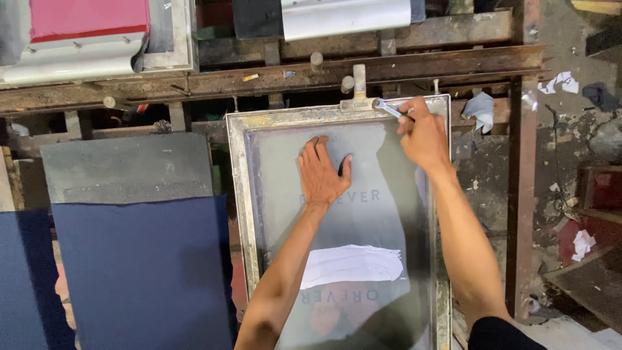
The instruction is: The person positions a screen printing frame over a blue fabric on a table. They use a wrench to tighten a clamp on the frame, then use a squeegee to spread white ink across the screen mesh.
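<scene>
A metal-framed printing screen (237, 194) lies flat in front of me, its grey mesh showing faint lettering and a band of white ink (353, 266) across the lower part. My left hand (322, 172) rests palm down on the mesh, fingers spread. My right hand (422, 133) grips a small silver wrench (387, 107) at the frame's top edge, close to the metal clamp (358, 94) that holds the frame.
A dark blue cloth (139, 272) covers the platen to the left, below a grey board (126, 167). Rusty steel rails (363, 68) run across the back. Another screen with a red panel (87, 19) sits top left. Paper scraps litter the dirty floor (564, 129) on the right.
</scene>
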